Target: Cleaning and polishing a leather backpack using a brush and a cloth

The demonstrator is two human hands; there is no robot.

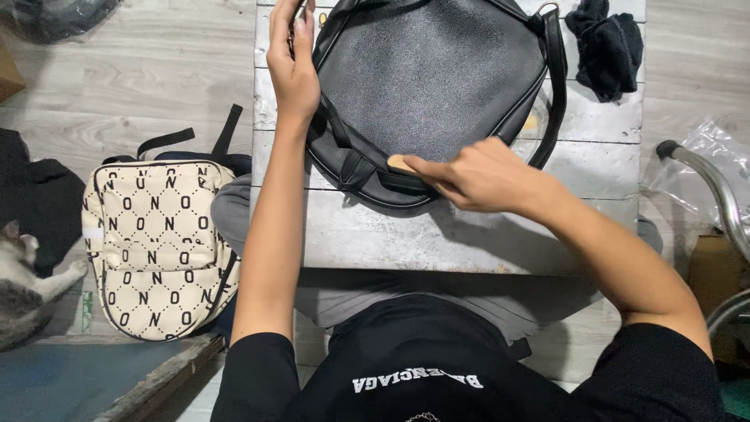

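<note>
A black leather bag (426, 78) lies flat on a worn white table (469, 234) in the head view. My left hand (293, 66) grips the bag's left edge near the top, holding it down. My right hand (476, 176) is closed around a small wooden-handled brush (400, 164), pressed against the bag's lower rim beside its strap. The brush's bristles are hidden under my fingers.
A black cloth (608, 43) lies at the table's far right corner. On the floor to the left stands a cream patterned backpack (152, 246), with a cat (23, 285) beside it. A metal tube (715, 191) and plastic wrap sit at the right.
</note>
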